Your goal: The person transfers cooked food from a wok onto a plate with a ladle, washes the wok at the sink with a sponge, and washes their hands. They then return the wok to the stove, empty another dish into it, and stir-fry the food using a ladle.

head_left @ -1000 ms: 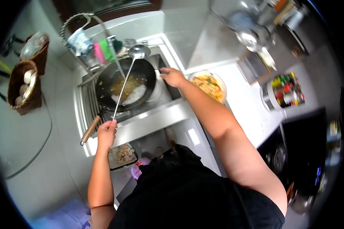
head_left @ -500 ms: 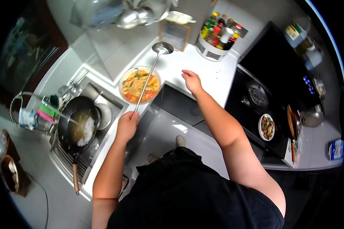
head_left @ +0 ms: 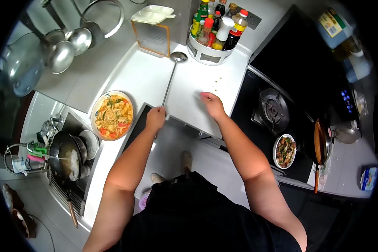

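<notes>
My left hand (head_left: 156, 118) is closed around the handle of a long metal ladle (head_left: 169, 86). The ladle's bowl lies at the back of the white counter (head_left: 149, 80), close to the seasoning rack. To the left of this hand sits a round bowl of noodles with tomato and egg (head_left: 114, 116). My right hand (head_left: 213, 104) is above the counter's right part, its fingers drawn together, with a pinkish patch at the tips. What they hold, if anything, is too small to make out. A few small crumbs (head_left: 216, 84) lie just beyond it.
At left, a wok (head_left: 63, 155) stands in the sink under running water, beside stacked dishes. Sauce bottles fill a white rack (head_left: 210, 56) at the back. The stove (head_left: 273, 111) is on the right, with a dish of cooked food (head_left: 284, 152) near its front.
My view has turned and shifted right. The noodle bowl is now left of the ladle, which earlier crossed over it. My right hand's fingers, stretched before, are drawn together nearer the crumbs.
</notes>
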